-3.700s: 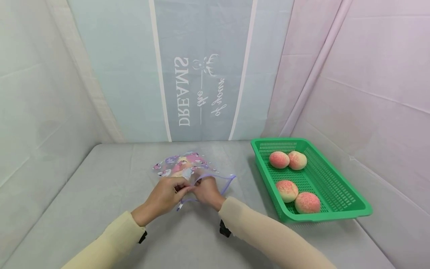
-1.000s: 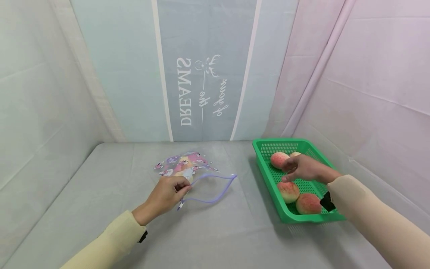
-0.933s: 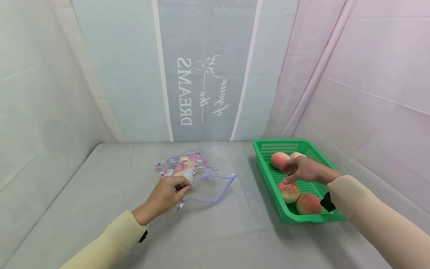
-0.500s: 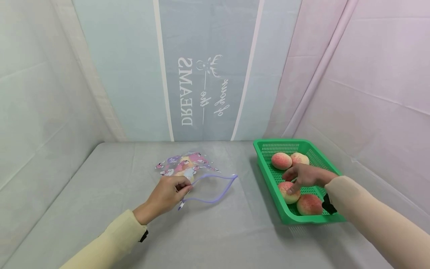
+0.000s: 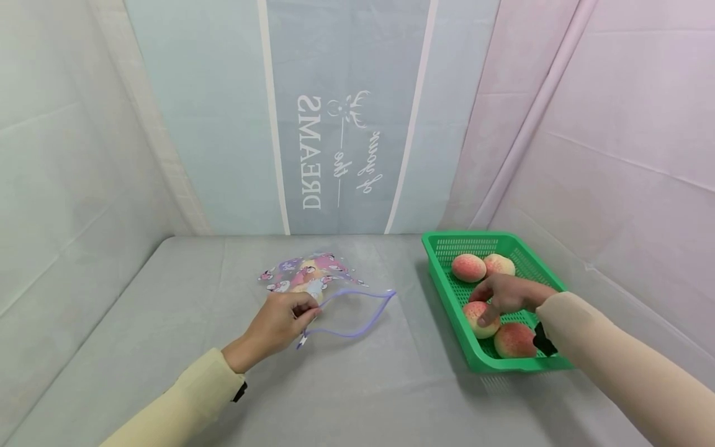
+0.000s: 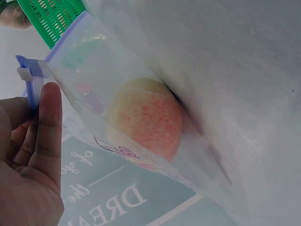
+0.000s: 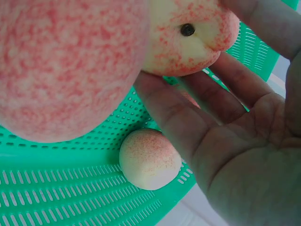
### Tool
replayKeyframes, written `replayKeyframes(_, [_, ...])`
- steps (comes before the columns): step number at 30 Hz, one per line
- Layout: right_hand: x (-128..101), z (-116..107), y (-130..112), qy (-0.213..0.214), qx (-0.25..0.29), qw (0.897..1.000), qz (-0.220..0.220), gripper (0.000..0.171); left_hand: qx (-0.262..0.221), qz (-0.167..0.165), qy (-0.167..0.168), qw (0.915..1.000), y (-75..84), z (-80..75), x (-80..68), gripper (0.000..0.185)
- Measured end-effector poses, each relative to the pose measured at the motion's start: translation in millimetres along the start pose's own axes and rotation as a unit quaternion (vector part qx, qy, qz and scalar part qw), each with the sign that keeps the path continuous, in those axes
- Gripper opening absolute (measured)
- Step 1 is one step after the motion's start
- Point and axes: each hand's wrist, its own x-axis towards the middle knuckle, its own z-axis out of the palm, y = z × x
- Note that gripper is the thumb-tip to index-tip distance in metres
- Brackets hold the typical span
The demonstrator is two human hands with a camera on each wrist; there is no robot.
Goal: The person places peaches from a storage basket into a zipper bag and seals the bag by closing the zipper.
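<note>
My left hand (image 5: pixel 276 326) pinches the purple-edged mouth of a clear zip bag (image 5: pixel 329 266) with cartoon prints, which lies on the table with its mouth spread apart. Inside the bag, the left wrist view shows a peach (image 6: pixel 146 120). A white slider (image 6: pixel 24 74) sits near the left fingertips. My right hand (image 5: pixel 512 293) is in the green basket (image 5: pixel 432 273), thumb and fingers around the near-left peach (image 5: pixel 476 318). In the right wrist view that peach (image 7: pixel 178 52) shows a dark stem spot, and the fingers touch its underside.
Another peach (image 5: pixel 515 340) lies beside the held one in the basket. Two more, a redder peach (image 5: pixel 468 267) and a paler peach (image 5: pixel 499 265), sit at its back. Grey cloth (image 5: pixel 357 385) covers the table; fabric walls (image 5: pixel 631 155) surround it.
My right hand left the bag's mouth, reached into the basket on the right, then lowered and closed around the near-left peach. My left hand keeps its pinch on the bag.
</note>
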Motion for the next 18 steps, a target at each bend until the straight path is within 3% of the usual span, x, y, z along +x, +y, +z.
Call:
replayKeyframes(10, [-10,-9,-12,0.053,-0.006,0.999,-0.010,0.045,0.000,-0.003,-0.002,1.0000,-0.1,-0.6,-0.1,0.017])
replayKeyframes(18, [-21,-18,-26,0.101,-0.008,0.995,-0.013,0.058,-0.005,0.000,-0.002,1.0000,0.5,-0.3,1.3,0.019])
